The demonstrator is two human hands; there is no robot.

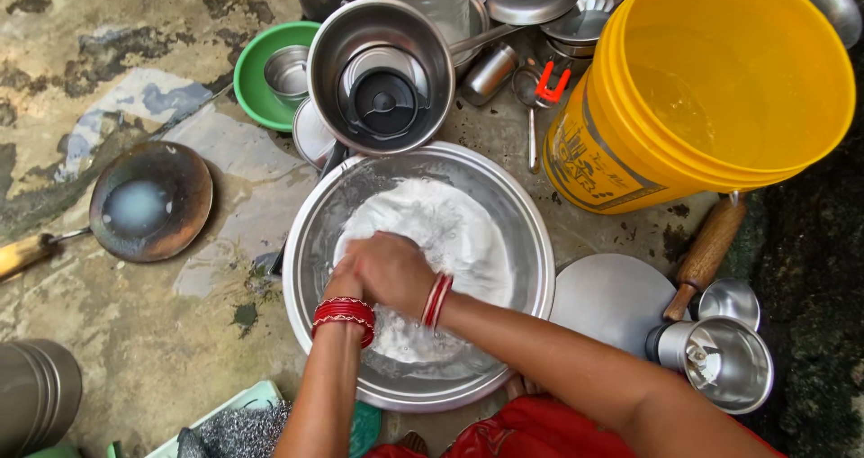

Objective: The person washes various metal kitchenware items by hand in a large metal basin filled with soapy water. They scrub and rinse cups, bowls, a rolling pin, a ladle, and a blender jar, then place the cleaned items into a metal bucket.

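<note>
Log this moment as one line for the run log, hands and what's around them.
both hands: left hand, right hand together in foamy steel basin | near: yellow bucket, steel pot, dark pan | ground: wet

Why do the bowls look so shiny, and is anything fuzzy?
Head view: soft daylight glints off the big steel bowl and the pot above it; the hands in the foam look slightly smeared; the yellow bucket bulges near the edge from the wide lens.
</note>
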